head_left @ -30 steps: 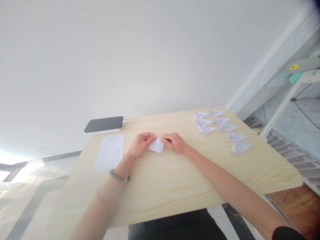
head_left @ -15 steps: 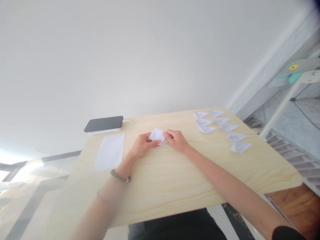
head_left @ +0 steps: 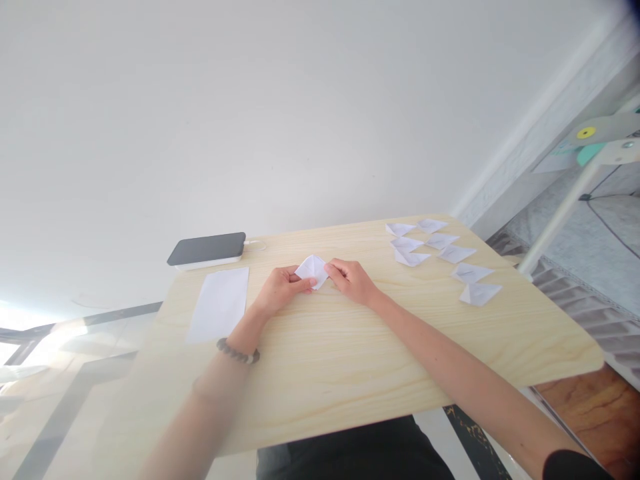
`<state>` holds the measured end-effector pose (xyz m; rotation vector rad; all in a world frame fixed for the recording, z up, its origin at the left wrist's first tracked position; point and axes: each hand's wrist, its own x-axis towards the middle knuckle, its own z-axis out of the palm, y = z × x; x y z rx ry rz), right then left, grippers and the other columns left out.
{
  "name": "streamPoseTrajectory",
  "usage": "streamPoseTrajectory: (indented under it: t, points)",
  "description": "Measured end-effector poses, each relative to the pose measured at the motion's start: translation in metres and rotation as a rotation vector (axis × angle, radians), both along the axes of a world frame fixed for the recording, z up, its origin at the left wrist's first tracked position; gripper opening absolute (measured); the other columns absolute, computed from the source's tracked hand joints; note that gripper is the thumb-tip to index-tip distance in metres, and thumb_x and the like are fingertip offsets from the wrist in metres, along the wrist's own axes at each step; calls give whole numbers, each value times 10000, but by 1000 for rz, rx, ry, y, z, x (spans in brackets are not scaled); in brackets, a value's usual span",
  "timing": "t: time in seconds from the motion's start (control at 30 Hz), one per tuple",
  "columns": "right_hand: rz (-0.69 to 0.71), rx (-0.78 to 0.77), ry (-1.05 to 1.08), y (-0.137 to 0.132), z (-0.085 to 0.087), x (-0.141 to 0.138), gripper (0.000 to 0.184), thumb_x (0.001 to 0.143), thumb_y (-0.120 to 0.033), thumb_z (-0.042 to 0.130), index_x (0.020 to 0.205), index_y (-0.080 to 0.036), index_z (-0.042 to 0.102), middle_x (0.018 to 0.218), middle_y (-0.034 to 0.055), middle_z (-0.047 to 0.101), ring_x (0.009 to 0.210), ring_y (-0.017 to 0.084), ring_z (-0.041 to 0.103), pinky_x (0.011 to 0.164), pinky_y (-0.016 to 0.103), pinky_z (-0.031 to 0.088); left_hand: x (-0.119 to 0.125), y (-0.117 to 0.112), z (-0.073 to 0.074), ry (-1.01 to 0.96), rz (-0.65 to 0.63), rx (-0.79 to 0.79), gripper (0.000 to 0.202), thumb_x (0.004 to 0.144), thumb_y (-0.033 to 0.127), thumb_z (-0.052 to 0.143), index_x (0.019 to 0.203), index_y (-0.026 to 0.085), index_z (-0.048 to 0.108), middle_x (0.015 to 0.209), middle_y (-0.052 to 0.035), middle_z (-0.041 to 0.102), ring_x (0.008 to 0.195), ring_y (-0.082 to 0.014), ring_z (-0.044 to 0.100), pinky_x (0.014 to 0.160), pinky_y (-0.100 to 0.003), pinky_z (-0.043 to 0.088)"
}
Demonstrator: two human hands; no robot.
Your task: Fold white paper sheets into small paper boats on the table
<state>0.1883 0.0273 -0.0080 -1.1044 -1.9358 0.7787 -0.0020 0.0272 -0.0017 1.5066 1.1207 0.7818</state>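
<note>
A small folded white paper [head_left: 312, 268] is held between my two hands above the middle of the table. My left hand [head_left: 281, 288] grips it from the left, thumb on the near face and fingers behind. On the other side, my right hand [head_left: 351, 279] pinches the paper's right corner between thumb and fingertips. Creases run across the paper's face, which now looks like a flat diamond. The fingers behind the paper are partly hidden.
Several folded paper pieces [head_left: 411, 257] lie at the table's back right. A stack of white paper sheets [head_left: 220, 303] rests at the left, in front of a dark-topped device [head_left: 207, 249] with a white cable. A wall stands behind the wooden table [head_left: 340, 373].
The paper's top face has gone from bulging and partly opened to flatter and more diamond-shaped. My left hand has shifted slightly left; my right hand keeps its pinch.
</note>
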Motion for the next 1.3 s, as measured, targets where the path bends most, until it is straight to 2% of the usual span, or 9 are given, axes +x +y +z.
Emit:
streamPoseTrajectory:
  t: [0.23,0.37,0.57,0.77,1.03,1.3]
  points:
    - [44,11,-12,-1,0,1,323,858,-369,347,610,-173,411,514,-44,392,495,75,345,505,209,264,-2,2,-4,-20,-27,8,322,633,406,675,799,131,673,775,-31,677,731,-173,604,692,-258,437]
    - [30,8,-11,-1,0,0,322,860,-370,349,615,-172,419,512,-44,393,495,75,354,501,206,267,-2,1,-3,-20,2,7,319,633,409,678,788,131,678,747,-29,677,717,-173,606,690,-262,450]
    - [-3,8,3,0,0,1,319,867,-379,343,657,-170,461,517,-42,413,498,76,379,505,202,278,1,2,-1,-176,15,-46,401,709,489,581,848,124,676,806,-56,674,753,-185,606,734,-322,494]
    - [-17,22,4,0,-1,1,323,867,-382,340,641,-174,440,506,-45,396,491,75,369,502,200,276,1,3,-1,-262,-3,-84,415,749,503,533,845,127,680,798,-79,673,775,-188,604,704,-315,503]
    - [-19,37,-6,1,-2,1,310,869,-374,341,661,-174,453,514,-44,402,496,75,369,504,201,272,1,2,-2,-183,23,-47,361,742,459,563,845,129,668,806,-57,668,732,-166,597,698,-297,499]
    - [11,64,-34,1,-2,1,315,860,-366,354,621,-171,415,530,-48,380,498,69,342,507,207,267,1,1,0,-24,13,-2,354,632,421,675,848,142,654,798,-38,679,747,-182,618,690,-269,466]
